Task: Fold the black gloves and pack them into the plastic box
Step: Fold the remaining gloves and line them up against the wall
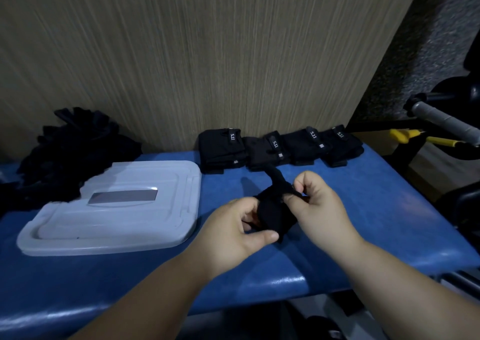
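Head view: a black glove (pixel 275 213) is gripped by the left hand (pixel 228 235) and pinched by the right hand (pixel 322 209). Folding is in hand; closing the fold is judged next.

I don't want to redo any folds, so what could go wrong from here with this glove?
The glove, pinched between left hand and right hand, may unfold when set down. The rightmost folded glove lies near the bench edge and could be knocked off. The plastic box looks lidded, so packing needs a free hand.
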Demonstrator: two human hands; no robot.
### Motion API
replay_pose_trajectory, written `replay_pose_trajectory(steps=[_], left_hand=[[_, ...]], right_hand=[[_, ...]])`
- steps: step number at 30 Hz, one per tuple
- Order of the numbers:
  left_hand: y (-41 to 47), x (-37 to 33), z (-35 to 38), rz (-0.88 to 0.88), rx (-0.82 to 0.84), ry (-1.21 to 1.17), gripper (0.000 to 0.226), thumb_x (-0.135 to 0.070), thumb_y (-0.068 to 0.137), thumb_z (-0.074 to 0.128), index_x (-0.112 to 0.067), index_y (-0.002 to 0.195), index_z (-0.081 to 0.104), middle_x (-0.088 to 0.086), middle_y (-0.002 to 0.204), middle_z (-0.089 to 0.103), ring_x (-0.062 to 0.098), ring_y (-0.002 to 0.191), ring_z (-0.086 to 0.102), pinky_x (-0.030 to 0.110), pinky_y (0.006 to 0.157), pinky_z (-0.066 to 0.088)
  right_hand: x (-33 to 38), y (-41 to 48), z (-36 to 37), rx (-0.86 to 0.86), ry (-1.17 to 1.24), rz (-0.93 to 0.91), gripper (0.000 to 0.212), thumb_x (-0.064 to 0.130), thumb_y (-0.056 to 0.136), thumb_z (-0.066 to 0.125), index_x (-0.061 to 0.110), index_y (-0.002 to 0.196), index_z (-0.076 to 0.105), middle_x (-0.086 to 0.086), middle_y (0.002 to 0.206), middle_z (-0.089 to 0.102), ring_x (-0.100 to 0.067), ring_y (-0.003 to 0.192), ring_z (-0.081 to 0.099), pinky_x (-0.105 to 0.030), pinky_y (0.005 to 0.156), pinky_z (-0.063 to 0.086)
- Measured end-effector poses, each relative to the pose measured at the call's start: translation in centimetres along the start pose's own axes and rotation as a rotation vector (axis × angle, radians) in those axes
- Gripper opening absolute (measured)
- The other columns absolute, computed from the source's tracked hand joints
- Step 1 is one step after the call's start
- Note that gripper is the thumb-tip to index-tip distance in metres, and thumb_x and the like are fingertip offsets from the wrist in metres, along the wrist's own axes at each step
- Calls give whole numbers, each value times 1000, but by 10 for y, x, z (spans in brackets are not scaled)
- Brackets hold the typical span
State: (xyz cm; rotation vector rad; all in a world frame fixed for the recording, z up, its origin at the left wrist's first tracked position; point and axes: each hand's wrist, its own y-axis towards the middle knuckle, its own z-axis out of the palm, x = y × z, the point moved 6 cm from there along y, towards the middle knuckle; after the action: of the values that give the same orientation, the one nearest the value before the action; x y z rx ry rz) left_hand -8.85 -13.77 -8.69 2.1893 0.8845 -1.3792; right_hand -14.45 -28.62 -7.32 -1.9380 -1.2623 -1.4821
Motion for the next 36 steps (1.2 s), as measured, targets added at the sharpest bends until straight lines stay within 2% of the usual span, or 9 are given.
replay_pose_trajectory(steps=[6,9,13,18,21,25,28,32,36], left_hand=[[3,5,-19,-5,-212,45,16,-25,81,73,-29,74,59,-11,67,63,3,56,53,23,55,44],[5,4,-29,17,-283,45,23,-22,83,70,-27,69,53,-13,59,56,3,55,49,26,56,42],[2,-1,-32,41,-338,116,26,-19,88,63,-23,69,46,-14,50,42,5,48,39,18,48,34],[0,-1,-32,60,-371,149,25,-13,89,53,-24,73,38,-9,50,42,16,48,40,31,49,40],[-2,0,-28,75,-314,188,26,-15,90,53,-27,75,35,-13,52,44,9,47,36,26,50,30],[-1,-1,-27,105,-283,285,29,-13,86,55,-32,77,35,-15,56,47,6,51,42,23,51,32],[-1,-6,-22,163,-231,298,30,-19,87,60,-36,80,36,-12,64,53,4,54,47,17,50,36],[2,3,-12,62,-77,41,30,-45,77,68,-30,77,42,-7,69,59,15,58,53,31,58,47],[3,21,-11,-288,-65,-392,65,-78,67,55,-16,85,57,9,99,71,18,87,71,42,88,56]], right_hand=[[2,-4,13,230,223,38,22,16,81,67,23,81,46,-1,71,50,-16,69,47,-34,68,42],[3,-11,22,421,296,62,41,10,74,74,27,105,53,-9,83,55,-19,77,55,-31,76,48],[6,-10,24,314,210,2,43,-2,77,74,32,94,54,0,76,56,-13,67,53,-24,67,49],[9,-6,14,109,187,-22,37,-7,80,66,22,87,45,-6,79,60,-13,59,63,-27,63,51],[8,-7,15,178,84,-6,43,3,78,70,28,100,42,-3,86,62,-9,68,56,-26,68,48],[1,-11,25,373,361,189,73,31,66,76,36,127,36,-6,109,63,-11,95,66,-28,84,54],[-6,-8,23,244,474,297,66,29,78,75,32,131,37,-6,101,69,-21,92,70,-35,82,56],[-14,-3,16,117,468,377,47,2,91,58,25,129,43,-6,95,69,-19,80,67,-25,63,54],[-9,-2,15,179,597,376,49,-11,90,48,20,128,47,-2,91,68,-19,84,63,-30,71,50]])
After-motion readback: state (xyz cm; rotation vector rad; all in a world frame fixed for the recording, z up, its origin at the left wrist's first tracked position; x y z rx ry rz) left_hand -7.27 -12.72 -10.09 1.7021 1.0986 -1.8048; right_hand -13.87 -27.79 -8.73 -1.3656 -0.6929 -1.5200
